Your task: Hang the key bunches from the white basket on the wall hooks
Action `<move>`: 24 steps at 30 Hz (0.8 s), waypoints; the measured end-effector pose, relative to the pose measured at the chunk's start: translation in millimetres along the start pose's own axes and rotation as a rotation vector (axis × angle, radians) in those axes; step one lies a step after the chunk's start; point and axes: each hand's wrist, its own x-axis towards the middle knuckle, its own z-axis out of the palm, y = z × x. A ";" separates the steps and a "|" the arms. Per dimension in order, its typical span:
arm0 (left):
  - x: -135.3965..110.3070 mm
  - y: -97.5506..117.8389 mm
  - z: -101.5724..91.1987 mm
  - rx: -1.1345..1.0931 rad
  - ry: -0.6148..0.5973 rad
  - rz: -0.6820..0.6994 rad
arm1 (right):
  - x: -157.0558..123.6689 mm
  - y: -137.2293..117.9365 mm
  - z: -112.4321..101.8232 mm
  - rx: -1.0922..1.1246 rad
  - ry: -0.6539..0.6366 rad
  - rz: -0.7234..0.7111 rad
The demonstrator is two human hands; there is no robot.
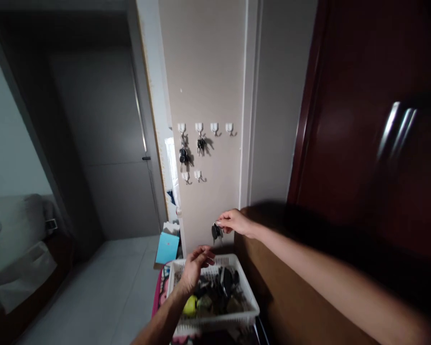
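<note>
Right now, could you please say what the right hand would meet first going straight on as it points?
The right hand, holding keys, would probably meet the beige wall below the white hooks; depth is unclear.

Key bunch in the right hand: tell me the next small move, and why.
I'd likely lift the key bunch with the right hand toward the third upper hook from the left. The bunch is below both rows of hooks, and that hook is bare, whereas the two to its left already bear other keys.
</note>
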 end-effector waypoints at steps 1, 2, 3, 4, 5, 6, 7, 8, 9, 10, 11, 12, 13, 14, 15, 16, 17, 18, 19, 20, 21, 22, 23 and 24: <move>5.4 10.6 3.2 0.018 -0.018 0.023 | 3.1 -9.5 -6.9 0.013 0.044 -0.026; 11.3 23.0 7.1 0.040 -0.031 0.054 | 6.8 -20.3 -14.6 0.024 0.087 -0.050; 17.5 36.7 11.8 0.069 -0.042 0.090 | 11.2 -32.0 -22.9 0.032 0.129 -0.072; 23.8 51.3 17.0 0.106 -0.049 0.130 | 16.2 -44.6 -31.5 0.042 0.171 -0.094; 30.2 66.1 22.5 0.150 -0.053 0.171 | 21.9 -57.5 -40.2 0.053 0.214 -0.115; 36.5 80.5 28.3 0.199 -0.057 0.207 | 28.1 -70.4 -48.9 0.063 0.255 -0.134; 42.8 94.1 34.0 0.249 -0.055 0.237 | 34.9 -82.9 -57.3 0.071 0.297 -0.150; 48.9 106.6 39.5 0.304 -0.050 0.257 | 42.2 -94.8 -65.4 0.073 0.336 -0.163; 54.8 117.7 44.6 0.362 -0.036 0.272 | 49.8 -105.9 -73.0 0.071 0.374 -0.174; 60.5 127.4 49.2 0.424 -0.017 0.291 | 57.6 -116.1 -80.0 0.069 0.413 -0.186; 65.8 135.8 53.1 0.485 0.003 0.315 | 65.5 -125.2 -86.4 0.065 0.455 -0.195; 70.8 143.0 56.5 0.544 0.022 0.345 | 73.3 -133.4 -92.1 0.061 0.500 -0.204; 75.3 149.2 59.1 0.601 0.036 0.376 | 80.8 -140.8 -97.1 0.056 0.546 -0.211; 79.4 154.6 61.1 0.656 0.048 0.404 | 88.0 -147.2 -101.4 0.046 0.591 -0.214; 83.1 159.4 62.5 0.711 0.057 0.426 | 94.8 -152.9 -104.8 0.033 0.629 -0.216; 86.5 163.7 63.3 0.769 0.065 0.443 | 101.1 -157.7 -107.6 0.017 0.660 -0.217; 89.6 167.6 63.6 0.829 0.073 0.456 | 107.0 -161.7 -109.6 -0.001 0.685 -0.216; 92.4 171.0 63.5 0.890 0.082 0.471 | 112.5 -164.7 -111.1 -0.022 0.707 -0.209; 94.9 174.1 63.0 0.947 0.095 0.490 | 117.4 -166.7 -112.1 -0.042 0.727 -0.196; 97.1 176.7 62.4 0.995 0.109 0.508 | 121.8 -167.7 -112.7 -0.059 0.745 -0.180; 99.0 178.8 61.6 1.032 0.124 0.522 | 125.5 -167.6 -112.9 -0.074 0.760 -0.162; 100.6 180.3 60.9 1.056 0.140 0.531 | 128.4 -166.6 -112.9 -0.085 0.771 -0.144; 102.0 181.1 60.4 1.067 0.152 0.536 | 130.6 -164.9 -112.7 -0.093 0.776 -0.129; 103.2 181.3 60.3 1.068 0.159 0.535 | 131.8 -162.5 -112.1 -0.099 0.775 -0.119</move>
